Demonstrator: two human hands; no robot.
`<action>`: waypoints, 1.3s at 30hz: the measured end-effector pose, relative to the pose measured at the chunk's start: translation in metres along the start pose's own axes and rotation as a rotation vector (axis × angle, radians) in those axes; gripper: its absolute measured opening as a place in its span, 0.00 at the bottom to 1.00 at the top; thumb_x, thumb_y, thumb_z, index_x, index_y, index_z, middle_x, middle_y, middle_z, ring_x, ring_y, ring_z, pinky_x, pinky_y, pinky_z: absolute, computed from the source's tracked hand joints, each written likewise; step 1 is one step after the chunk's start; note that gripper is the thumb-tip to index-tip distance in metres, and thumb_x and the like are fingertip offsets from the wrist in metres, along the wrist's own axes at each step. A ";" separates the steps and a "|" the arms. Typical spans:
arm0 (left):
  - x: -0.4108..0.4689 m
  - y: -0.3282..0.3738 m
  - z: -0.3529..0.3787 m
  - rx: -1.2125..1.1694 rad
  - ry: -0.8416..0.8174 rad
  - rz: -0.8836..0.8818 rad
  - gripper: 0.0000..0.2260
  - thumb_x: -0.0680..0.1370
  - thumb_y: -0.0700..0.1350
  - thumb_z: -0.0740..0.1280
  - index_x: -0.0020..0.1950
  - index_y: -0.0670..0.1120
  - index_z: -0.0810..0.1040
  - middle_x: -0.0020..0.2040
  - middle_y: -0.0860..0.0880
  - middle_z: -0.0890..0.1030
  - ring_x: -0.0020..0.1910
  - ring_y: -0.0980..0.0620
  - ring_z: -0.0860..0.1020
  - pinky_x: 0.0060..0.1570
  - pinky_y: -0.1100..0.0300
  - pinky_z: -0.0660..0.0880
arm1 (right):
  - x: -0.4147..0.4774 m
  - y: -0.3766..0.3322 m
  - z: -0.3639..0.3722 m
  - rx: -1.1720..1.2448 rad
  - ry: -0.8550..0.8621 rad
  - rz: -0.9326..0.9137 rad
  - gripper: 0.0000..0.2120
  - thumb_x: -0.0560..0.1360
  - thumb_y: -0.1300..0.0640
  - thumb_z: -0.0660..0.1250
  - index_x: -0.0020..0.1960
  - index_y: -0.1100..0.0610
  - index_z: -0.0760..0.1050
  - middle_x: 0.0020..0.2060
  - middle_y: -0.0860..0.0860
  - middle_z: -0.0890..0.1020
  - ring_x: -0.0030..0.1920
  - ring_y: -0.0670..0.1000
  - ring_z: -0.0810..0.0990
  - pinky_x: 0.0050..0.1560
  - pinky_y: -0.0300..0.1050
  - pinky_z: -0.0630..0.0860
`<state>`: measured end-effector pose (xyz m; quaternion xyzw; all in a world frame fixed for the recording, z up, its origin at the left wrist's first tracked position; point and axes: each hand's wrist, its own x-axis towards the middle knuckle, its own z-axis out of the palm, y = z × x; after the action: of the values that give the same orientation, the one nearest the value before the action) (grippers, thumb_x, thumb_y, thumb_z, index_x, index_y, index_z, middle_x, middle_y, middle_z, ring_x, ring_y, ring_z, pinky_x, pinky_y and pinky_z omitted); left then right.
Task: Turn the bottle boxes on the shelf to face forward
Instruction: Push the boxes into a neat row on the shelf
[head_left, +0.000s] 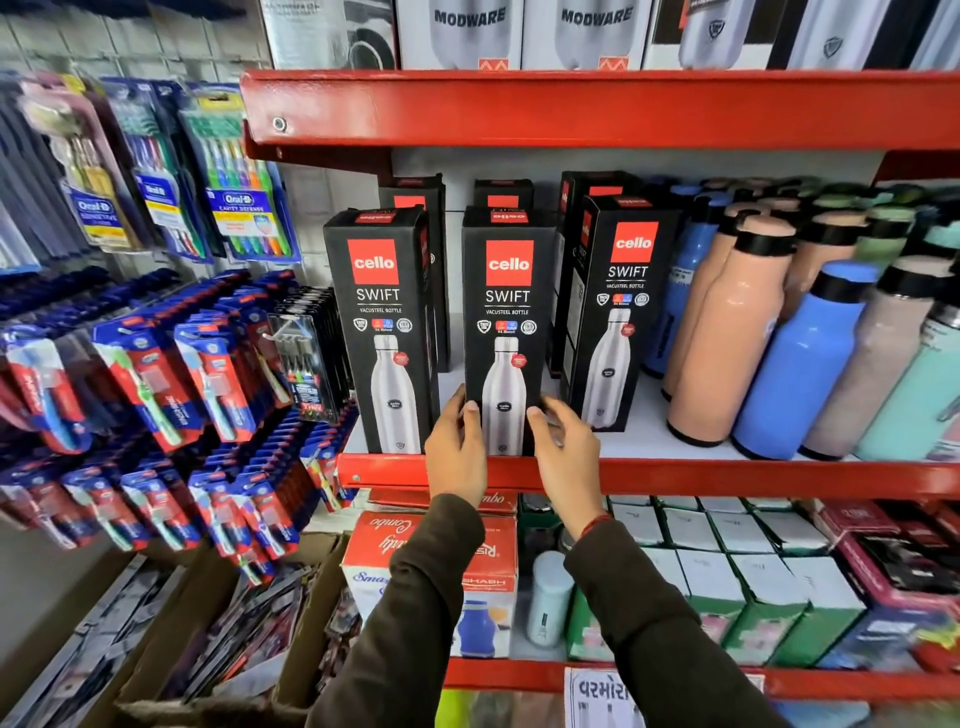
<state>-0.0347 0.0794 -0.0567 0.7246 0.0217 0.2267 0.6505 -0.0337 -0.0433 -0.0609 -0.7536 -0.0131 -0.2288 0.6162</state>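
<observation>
Three black Cello Swift bottle boxes stand in the front row on the red-edged shelf (727, 475). The left box (382, 322) and the middle box (506, 291) show their fronts squarely. The right box (621, 306) is turned a little, so its left side shows too. My left hand (457, 452) grips the lower left edge of the middle box, thumb on its front. On the lower right edge of the same box rests my right hand (563, 447). More black boxes (501, 195) stand behind, mostly hidden.
Loose bottles in peach (727, 332), blue (800, 364) and other colours crowd the right of the shelf. Toothbrush packs (208, 374) hang on pegs at the left. The shelf above (571, 109) carries Modware boxes. Boxed goods fill the shelf below.
</observation>
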 end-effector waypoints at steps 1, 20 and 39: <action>-0.001 0.000 0.001 -0.016 0.011 0.014 0.20 0.83 0.49 0.60 0.75 0.48 0.67 0.72 0.48 0.73 0.67 0.58 0.70 0.64 0.65 0.64 | 0.000 -0.001 0.000 -0.004 -0.008 -0.007 0.16 0.80 0.53 0.64 0.67 0.53 0.75 0.57 0.46 0.80 0.51 0.31 0.76 0.48 0.19 0.69; -0.017 0.030 0.122 0.095 -0.122 0.288 0.23 0.85 0.44 0.55 0.79 0.43 0.56 0.78 0.51 0.60 0.75 0.69 0.53 0.71 0.76 0.47 | 0.064 0.007 -0.084 -0.063 0.102 -0.021 0.23 0.82 0.58 0.60 0.76 0.61 0.62 0.75 0.57 0.66 0.75 0.54 0.64 0.75 0.53 0.61; 0.009 0.020 0.135 0.174 -0.050 -0.024 0.17 0.84 0.47 0.58 0.69 0.42 0.75 0.63 0.41 0.81 0.64 0.42 0.77 0.56 0.64 0.67 | 0.089 0.037 -0.102 -0.175 0.048 0.016 0.18 0.80 0.53 0.64 0.66 0.61 0.75 0.61 0.58 0.81 0.58 0.51 0.78 0.51 0.29 0.64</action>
<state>0.0161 -0.0465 -0.0421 0.7833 0.0336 0.1983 0.5882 0.0233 -0.1703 -0.0488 -0.7990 0.0275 -0.2421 0.5498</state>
